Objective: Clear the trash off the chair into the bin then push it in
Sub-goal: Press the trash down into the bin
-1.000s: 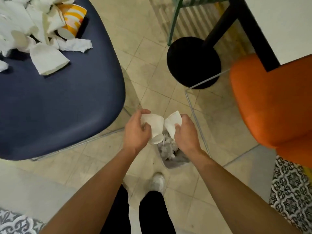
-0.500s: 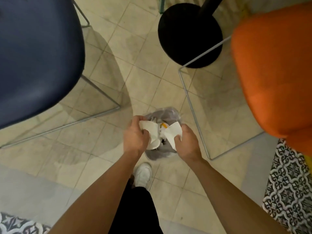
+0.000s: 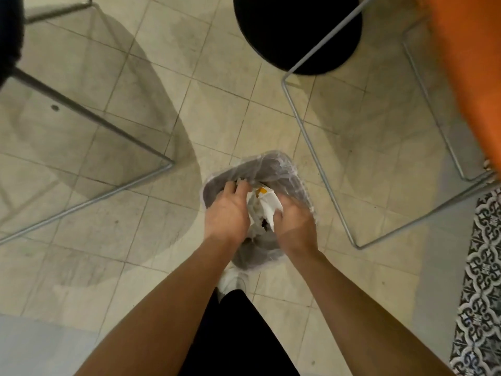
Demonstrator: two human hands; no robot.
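A small grey bin (image 3: 273,164) lined with clear plastic stands on the tiled floor right in front of my feet. Both my hands are inside its mouth. My left hand (image 3: 229,213) and my right hand (image 3: 294,221) hold crumpled white paper trash (image 3: 264,206) between them, low in the bin, with an orange-printed scrap among it. The navy chair (image 3: 8,36) shows only as a dark edge at the top left, with its metal frame (image 3: 89,115) running across the floor. The trash on its seat is out of view.
An orange chair (image 3: 469,77) with a wire frame (image 3: 311,147) stands at the right. A black round table base (image 3: 298,33) sits at the top centre. A patterned rug (image 3: 479,280) lies at the right edge. My white shoe (image 3: 233,279) is just behind the bin.
My hands have gone down into the bin with the white paper. My head has tilted further down, so the navy seat and its trash have slid out of view.
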